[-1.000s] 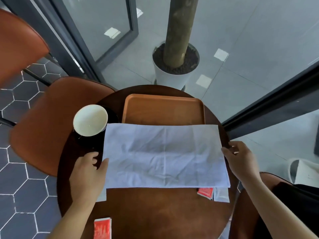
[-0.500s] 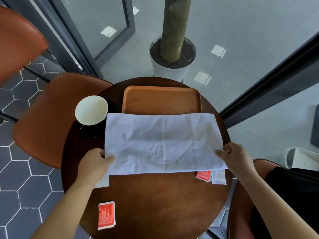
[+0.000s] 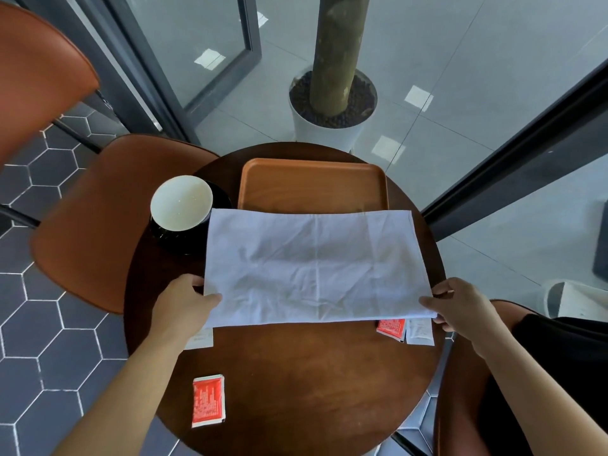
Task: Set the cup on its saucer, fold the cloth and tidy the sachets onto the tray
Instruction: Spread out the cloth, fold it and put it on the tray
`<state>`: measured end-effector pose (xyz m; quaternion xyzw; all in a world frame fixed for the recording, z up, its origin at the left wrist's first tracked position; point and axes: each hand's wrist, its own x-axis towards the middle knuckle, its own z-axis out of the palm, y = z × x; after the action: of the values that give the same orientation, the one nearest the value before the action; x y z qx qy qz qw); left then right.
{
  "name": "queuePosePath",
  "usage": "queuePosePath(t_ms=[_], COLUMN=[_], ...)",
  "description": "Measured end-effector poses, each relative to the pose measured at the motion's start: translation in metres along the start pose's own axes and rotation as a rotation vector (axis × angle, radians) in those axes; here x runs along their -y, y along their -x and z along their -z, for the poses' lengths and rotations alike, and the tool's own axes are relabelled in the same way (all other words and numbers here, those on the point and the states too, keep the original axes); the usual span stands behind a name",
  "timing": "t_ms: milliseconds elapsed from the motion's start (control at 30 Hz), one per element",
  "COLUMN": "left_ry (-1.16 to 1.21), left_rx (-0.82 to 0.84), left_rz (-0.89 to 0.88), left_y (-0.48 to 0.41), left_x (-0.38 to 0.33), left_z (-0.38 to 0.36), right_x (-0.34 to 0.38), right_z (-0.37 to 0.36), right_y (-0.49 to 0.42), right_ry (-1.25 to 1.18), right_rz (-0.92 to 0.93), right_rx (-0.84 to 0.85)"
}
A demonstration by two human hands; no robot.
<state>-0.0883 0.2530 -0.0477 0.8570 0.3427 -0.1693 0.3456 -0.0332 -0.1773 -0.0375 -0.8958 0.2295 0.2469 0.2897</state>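
**Cloth first, sachets waiting.** A person's left hand and right hand each pinched a near corner of a creased white rectangular cloth. The thumbs lay on top of the fabric and the fingers beneath were largely hidden. The hold looked suited to lifting the near edge for a fold away from the body.

The cloth was spread flat on a round dark-wood table. It lay just on the near side of a rectangular orange-brown wooden tray, its far edge covering the tray's near rim. The tray carried nothing else, apparently kept free for the sachets.

Just left of the tray stood a round cup, cream inside and dark outside. It sat on what appeared to be a black saucer, only part of whose dark rim showed. That step looked done.

No sachet had reached the tray.
- A red paper sachet lay well to the tray's near left, close to the table's edge.
- A second red sachet and a white sachet lay side by side to the tray's near right, partly under the cloth's corner.
- Another white sachet peeped out below the left hand.

With sachets tucked under both corners, a low, dragging fold could sweep them along.
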Motion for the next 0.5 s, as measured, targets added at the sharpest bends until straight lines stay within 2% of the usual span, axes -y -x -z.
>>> queuePosePath(t_ms=[267, 433, 500], left_ry=[0.131, 0.433, 0.486], left_rx=[0.02, 0.016, -0.03], left_rz=[0.032, 0.043, 0.053], left_y=[0.005, 0.014, 0.02], left_x=[0.004, 0.0, 0.002], left_z=[-0.006, 0.002, 0.005], right_x=[-0.008, 0.003, 0.005], right_z=[0.0, 0.007, 0.008], right_y=[-0.002, 0.012, 0.022], right_ry=[-0.081, -0.442, -0.481], right_rz=[-0.016, -0.016, 0.014], right_rx=[0.006, 0.009, -0.004])
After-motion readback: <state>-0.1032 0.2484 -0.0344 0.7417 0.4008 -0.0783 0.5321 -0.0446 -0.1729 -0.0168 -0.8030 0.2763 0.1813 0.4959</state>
